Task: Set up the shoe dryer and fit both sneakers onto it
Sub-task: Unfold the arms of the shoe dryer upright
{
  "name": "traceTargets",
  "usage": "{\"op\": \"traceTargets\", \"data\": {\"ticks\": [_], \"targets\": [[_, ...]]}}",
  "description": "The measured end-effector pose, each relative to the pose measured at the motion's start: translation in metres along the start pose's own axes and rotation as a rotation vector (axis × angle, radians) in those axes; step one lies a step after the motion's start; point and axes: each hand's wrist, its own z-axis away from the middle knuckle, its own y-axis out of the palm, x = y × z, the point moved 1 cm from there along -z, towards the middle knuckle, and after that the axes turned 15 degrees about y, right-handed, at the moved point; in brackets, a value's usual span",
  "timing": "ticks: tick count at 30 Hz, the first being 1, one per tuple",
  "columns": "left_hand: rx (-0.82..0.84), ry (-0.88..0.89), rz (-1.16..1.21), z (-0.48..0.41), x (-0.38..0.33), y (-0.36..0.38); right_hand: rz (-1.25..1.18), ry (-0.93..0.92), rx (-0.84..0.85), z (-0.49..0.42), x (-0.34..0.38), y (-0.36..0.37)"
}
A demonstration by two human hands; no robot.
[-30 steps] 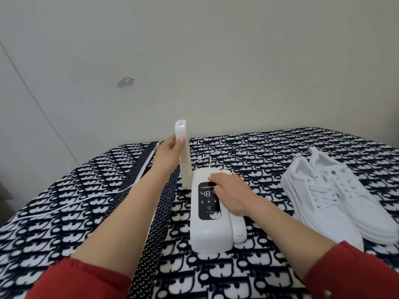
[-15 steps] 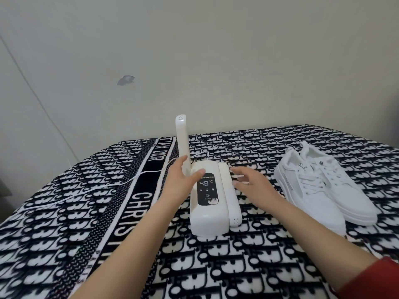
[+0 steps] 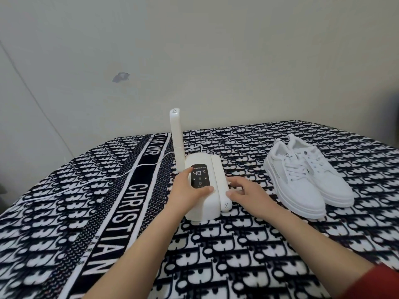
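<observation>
Dryer lying lengthwise away, one tube upright

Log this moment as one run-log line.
dryer: upright arm, folded arm | left hand: rests on dryer | right hand: touches folded arm | sneakers: on blanket, not fitted

Red sleeve, right arm; left hand, right hand bare.

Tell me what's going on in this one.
A person is setting up a white shoe dryer on a patterned blanket. The left hand rests on its body by the display, while the right hand touches the folded-down right tube. The left tube stands upright. Both sneakers lie untouched to the right, not yet fitted.
</observation>
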Motion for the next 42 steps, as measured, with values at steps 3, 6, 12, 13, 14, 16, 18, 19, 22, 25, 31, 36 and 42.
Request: {"op": "traceTargets", "data": {"ticks": [3,6,12,13,14,16,18,19,22,25,31,36,42], "targets": [[0.023,0.013,-0.015,0.002,-0.002,0.002,-0.016,0.003,0.06,0.004,-0.004,0.002],[0.05,0.026,-0.053,0.002,-0.003,0.003,0.017,0.006,0.089,0.006,-0.006,0.005],[0.051,0.037,-0.044,0.004,-0.001,0.003,0.078,-0.044,0.012,0.002,-0.01,0.015],[0.052,0.039,-0.046,0.004,-0.001,0.003,0.102,-0.055,0.005,0.001,-0.01,0.017],[0.055,0.04,-0.047,0.004,0.0,0.002,0.121,-0.068,0.0,0.001,-0.009,0.018],[0.053,0.06,-0.054,0.004,0.0,0.002,0.144,-0.098,-0.007,0.001,-0.01,0.018],[0.057,0.069,-0.053,0.004,0.0,0.002,0.154,-0.117,-0.013,0.001,-0.009,0.017],[0.062,0.065,-0.053,0.004,0.0,0.002,0.162,-0.123,-0.022,0.001,-0.009,0.016],[0.069,0.063,-0.063,0.003,0.001,0.001,0.174,-0.131,-0.037,0.002,-0.006,0.012],[0.076,0.08,-0.065,0.004,-0.001,0.001,0.142,-0.132,-0.035,0.003,-0.004,0.011],[0.081,0.083,-0.081,0.002,-0.001,0.001,0.124,-0.142,-0.05,0.005,0.003,0.006],[0.087,0.092,-0.077,0.003,-0.001,0.0,0.111,-0.148,-0.056,0.005,0.008,0.001],[0.065,0.122,-0.094,0.004,-0.004,-0.001,0.066,-0.139,-0.059,0.005,0.013,-0.002]]}}
